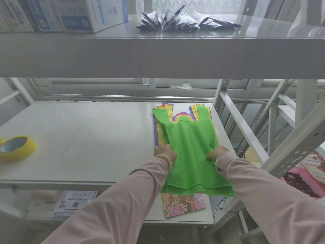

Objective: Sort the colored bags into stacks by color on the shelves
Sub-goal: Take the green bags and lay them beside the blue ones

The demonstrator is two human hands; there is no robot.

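upper shelf (158, 55) across the whole top, thick front lip hiding the back of the level below. middle shelf (79, 138) under it, cut off at the left edge. green bags (190, 152) on its right end, handles toward the back, hems hanging past the front lip; at least two layers at the hem, exact count hard to tell. beneath them a pile of coloured bags (156, 132), mostly covered: only yellow, purple and a little red showing at the handles and along the left side. boxes (70, 13) on the upper shelf at left, cropped by the frame, print blurred. dark packets (184, 22) fanned out beside them, too blurred to name. yellow tape roll (16, 148) at the far left of the middle shelf, partly out of frame. cartoon-printed flat item (182, 205) on the lower shelf (175, 221), top hidden by the green hem. pink sleeves (123, 199) reaching forward. left hand (164, 152) gripping the green bags' left edge, fingertips tucked out of sight, bead bracelet (165, 160) at the wrist. right hand (217, 153) pinching the right edge, fabric bunched at the thumb, fingers hidden underneath.
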